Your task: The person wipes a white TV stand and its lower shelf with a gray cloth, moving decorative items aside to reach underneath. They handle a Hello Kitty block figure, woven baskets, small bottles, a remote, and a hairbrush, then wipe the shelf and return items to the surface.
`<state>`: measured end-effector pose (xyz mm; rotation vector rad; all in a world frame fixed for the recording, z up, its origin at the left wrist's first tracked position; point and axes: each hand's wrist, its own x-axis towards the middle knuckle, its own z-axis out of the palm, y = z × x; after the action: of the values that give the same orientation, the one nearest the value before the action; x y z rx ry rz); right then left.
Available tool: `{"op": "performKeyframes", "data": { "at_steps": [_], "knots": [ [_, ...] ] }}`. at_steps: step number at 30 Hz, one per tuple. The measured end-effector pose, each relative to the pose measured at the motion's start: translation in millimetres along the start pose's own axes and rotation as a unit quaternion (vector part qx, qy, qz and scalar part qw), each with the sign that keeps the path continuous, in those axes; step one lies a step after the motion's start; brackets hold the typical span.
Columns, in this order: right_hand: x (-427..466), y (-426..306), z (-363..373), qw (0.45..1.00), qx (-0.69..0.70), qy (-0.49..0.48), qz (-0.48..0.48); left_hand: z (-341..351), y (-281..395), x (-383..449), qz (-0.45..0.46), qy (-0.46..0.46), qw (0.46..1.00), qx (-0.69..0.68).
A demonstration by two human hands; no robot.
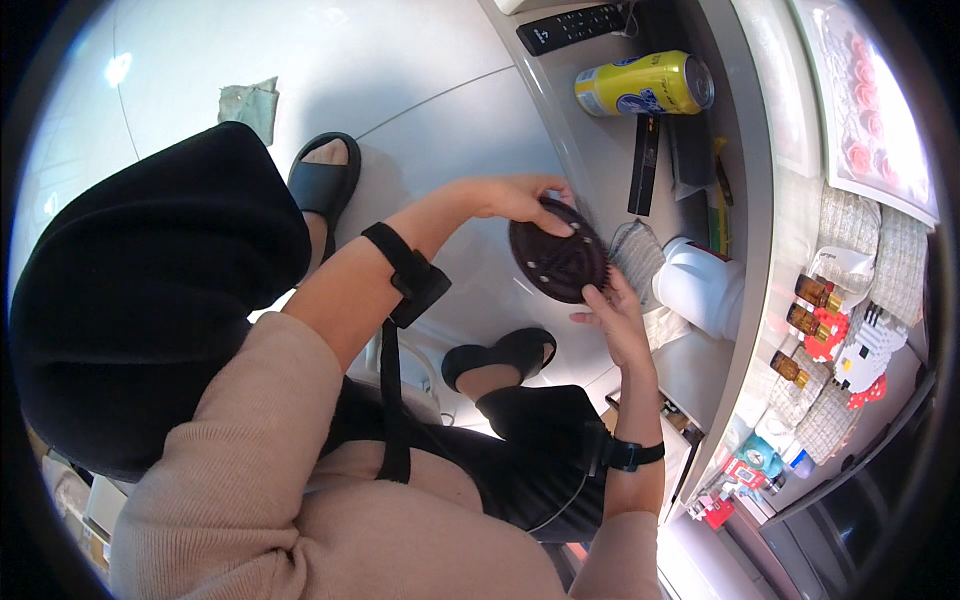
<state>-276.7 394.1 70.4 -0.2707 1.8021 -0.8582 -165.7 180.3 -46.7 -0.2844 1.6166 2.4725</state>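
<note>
Both my hands hold a dark brown oval disc point(559, 251) with a row of short teeth along its right edge and several small pale spots on its face. My left hand point(532, 204) grips the upper edge, thumb on the face and the other fingers mostly behind. At the lower right edge, the thumb of my right hand point(619, 319) presses on the rim while some fingers reach behind it. The disc is tilted and held above the floor, beside the shelf. What it is exactly I cannot tell.
On the low shelf point(592, 161) at right lie a black remote control point(570, 30), a yellow can point(643, 84), a narrow black box point(643, 165), a grey cloth point(636, 251) and a white plastic bottle point(697, 285). Small brown glass bottles point(806, 322) sit on the surface above. Crumpled greenish material point(251, 109) lies on the floor.
</note>
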Motion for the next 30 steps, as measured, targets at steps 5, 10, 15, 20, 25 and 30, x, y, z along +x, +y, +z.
{"op": "performKeyframes", "data": {
  "at_steps": [5, 10, 15, 20, 25, 30],
  "knots": [
    [-18.5, -15.3, -13.2, 0.984, 0.168, 0.036, -0.058, 20.4, 41.4, 12.1, 0.092, -0.002, 0.995, -0.043],
    [-9.9, -39.2, -52.0, 0.956, 0.234, 0.132, -0.114, 30.5, 45.5, 20.2, 0.075, 0.146, 0.983, -0.084],
    [51.5, -71.1, -90.2, 0.935, 0.306, 0.118, -0.136, 28.8, 30.3, 22.4, 0.023, 0.125, 0.991, -0.042],
    [133.7, -109.1, -86.8, 0.935, 0.295, 0.092, -0.172, 29.4, 24.8, 20.8, 0.01, 0.138, 0.99, -0.03],
    [189.0, -150.1, -50.4, 0.932, 0.281, 0.148, -0.177, 23.5, 21.1, 21.6, 0.005, 0.164, 0.986, -0.026],
    [202.4, -155.8, -22.4, 0.911, 0.253, 0.239, -0.22, 21.1, 12.1, 27.1, 0.026, 0.182, 0.983, -0.017]
  ]
}}
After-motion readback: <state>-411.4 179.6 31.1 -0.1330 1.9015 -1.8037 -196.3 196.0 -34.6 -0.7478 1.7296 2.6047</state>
